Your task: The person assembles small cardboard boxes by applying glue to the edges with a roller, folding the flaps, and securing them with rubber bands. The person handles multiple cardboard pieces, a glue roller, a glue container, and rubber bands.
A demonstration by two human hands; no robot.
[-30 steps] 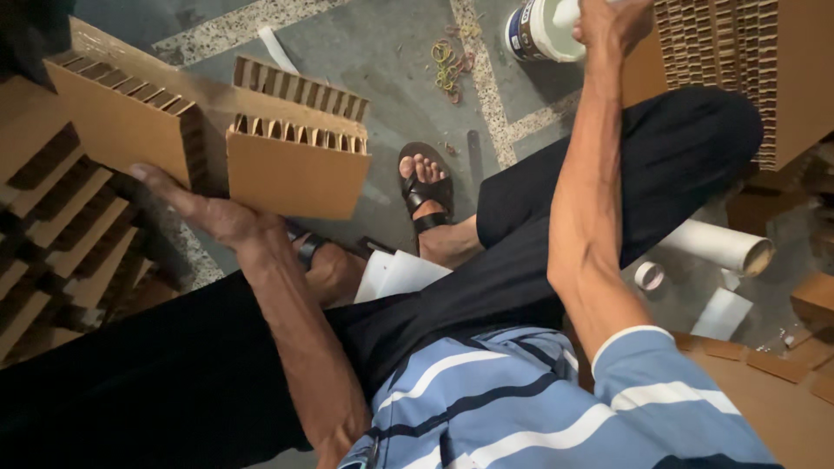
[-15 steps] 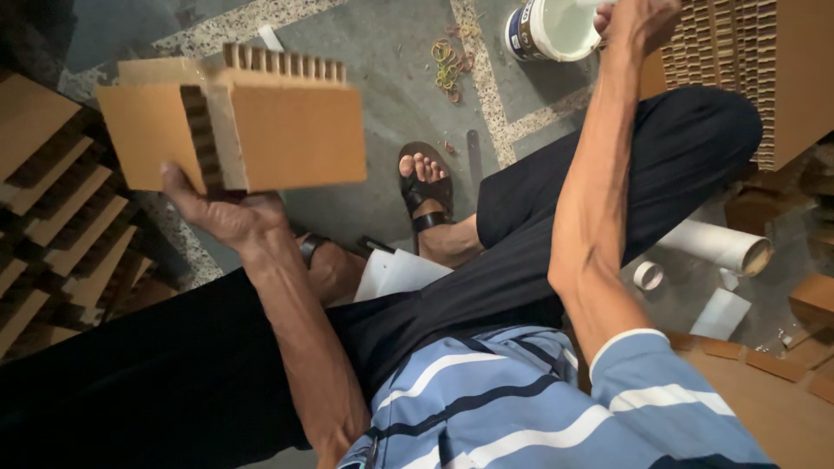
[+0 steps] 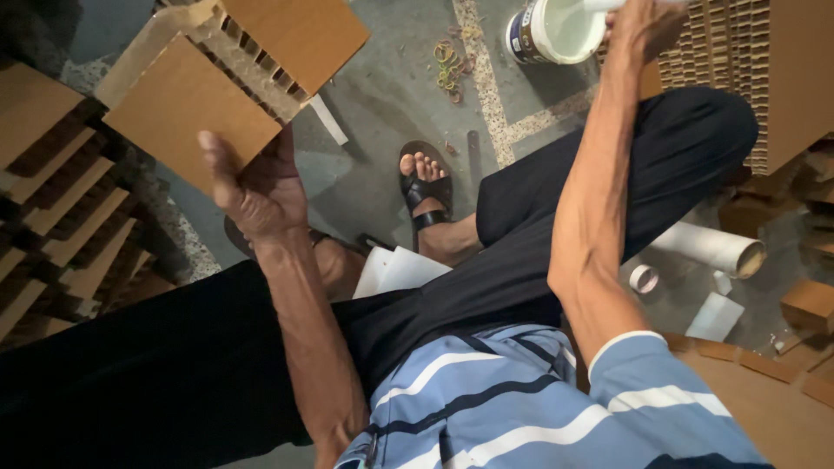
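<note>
The left hand (image 3: 252,187) holds a cardboard honeycomb piece (image 3: 230,82) lifted up in the air, with the thumb and fingers closed on its lower edge, so the grip is only at one corner. To do this step well, in my judgement, the hold should stay firm near that edge and the piece should be kept level, because it is made of two flat brown panels joined at an angle and it can twist or fold at the joint. The cut edge between the panels shows the open cells of the paper core, pale and a little rough. The right hand (image 3: 638,26) is far to the right of the piece, at the rim of a white bucket (image 3: 556,30) that stands on the grey floor (image 3: 382,95); it seems to grip a pale stick or handle there, but I cannot tell how tight the fingers are closed. Left of the piece is a stack of similar cardboard blocks (image 3: 61,226), and below it a sandalled foot (image 3: 426,187) rests on the floor.
</note>
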